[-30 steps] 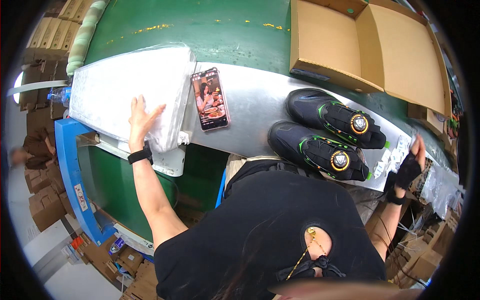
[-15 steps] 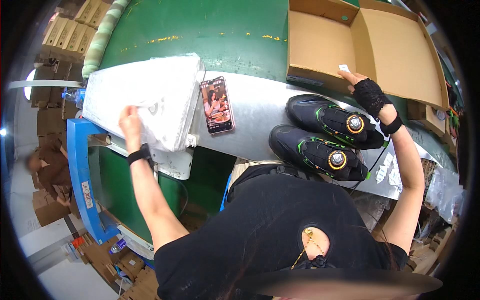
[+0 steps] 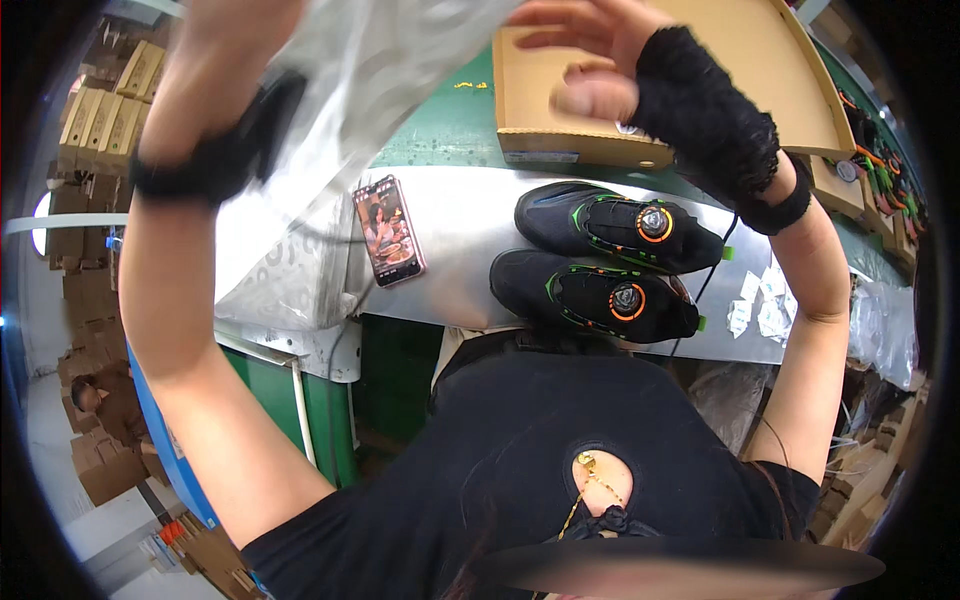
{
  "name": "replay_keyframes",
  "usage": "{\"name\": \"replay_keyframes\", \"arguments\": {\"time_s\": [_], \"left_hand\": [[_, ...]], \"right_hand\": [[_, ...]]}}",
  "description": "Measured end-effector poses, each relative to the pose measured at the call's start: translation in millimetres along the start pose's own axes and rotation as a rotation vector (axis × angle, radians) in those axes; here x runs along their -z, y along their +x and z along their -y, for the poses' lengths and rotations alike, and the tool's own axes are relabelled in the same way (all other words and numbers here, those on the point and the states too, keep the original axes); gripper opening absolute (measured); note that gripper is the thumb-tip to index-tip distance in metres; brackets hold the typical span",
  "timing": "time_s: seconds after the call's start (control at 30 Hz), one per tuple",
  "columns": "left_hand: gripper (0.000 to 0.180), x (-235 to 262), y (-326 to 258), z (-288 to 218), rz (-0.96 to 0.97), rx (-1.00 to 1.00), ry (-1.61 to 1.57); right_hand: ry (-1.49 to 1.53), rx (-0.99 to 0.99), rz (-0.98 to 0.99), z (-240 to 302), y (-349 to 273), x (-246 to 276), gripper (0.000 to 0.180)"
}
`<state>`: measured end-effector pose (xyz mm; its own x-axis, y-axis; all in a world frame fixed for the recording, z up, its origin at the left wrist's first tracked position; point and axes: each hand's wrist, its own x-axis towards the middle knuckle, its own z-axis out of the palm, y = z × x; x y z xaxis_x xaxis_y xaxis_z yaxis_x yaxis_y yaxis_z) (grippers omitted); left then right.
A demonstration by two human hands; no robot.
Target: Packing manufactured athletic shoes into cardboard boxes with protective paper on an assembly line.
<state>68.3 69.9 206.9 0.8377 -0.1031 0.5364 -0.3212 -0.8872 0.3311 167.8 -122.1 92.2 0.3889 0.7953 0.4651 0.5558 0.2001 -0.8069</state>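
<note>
My left hand [image 3: 235, 55] is raised at the upper left, smeared by motion, its fingertips cut off by the frame's edge. A thin, translucent white sheet [image 3: 365, 75] hangs from it, lifted over the stack of white sheets [image 3: 285, 265]. My right hand [image 3: 610, 60], in a black lace fingerless glove, is held up over the open cardboard box [image 3: 570, 148]. Its fingers are spread near the sheet's edge, and no object shows in them. Two black shoes, one [image 3: 570, 215] behind the other [image 3: 535, 285], lie side by side on the metal tabletop [image 3: 455, 215], with green trim and orange-ringed dials.
A phone [image 3: 390, 230] with a lit screen lies between the stack and the shoes. Small white packets [image 3: 770, 305] are scattered to the right, near a clear plastic bag [image 3: 885, 330]. Another person [image 3: 115, 400] in brown is at the far left among cartons.
My left hand has risen from the stack, bringing the white sheet up. My right hand has moved up and left; the small white piece at its fingers no longer shows there.
</note>
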Motion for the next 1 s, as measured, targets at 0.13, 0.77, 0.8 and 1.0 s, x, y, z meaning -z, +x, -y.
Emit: {"name": "replay_keyframes", "arguments": {"time_s": [0.13, 0.77, 0.8, 1.0], "left_hand": [[0.020, -75, 67, 33, 0.072, -0.145, -0.158], [0.095, -224, -96, 202, 0.411, 0.717, 0.007], [0.102, -218, -102, 211, 0.395, 0.783, -0.158], [0.117, -185, -106, 197, 0.436, 1.189, -0.753]], "right_hand": [[0.327, -0.421, -0.304, -4, 18, 21, 0.077], [-0.954, -0.553, -0.903, -144, -243, 487, 0.035], [-1.039, -0.579, -0.799, -152, -235, 477, 0.036], [-1.552, -0.695, -0.149, -130, -221, 416, 0.041]]}}
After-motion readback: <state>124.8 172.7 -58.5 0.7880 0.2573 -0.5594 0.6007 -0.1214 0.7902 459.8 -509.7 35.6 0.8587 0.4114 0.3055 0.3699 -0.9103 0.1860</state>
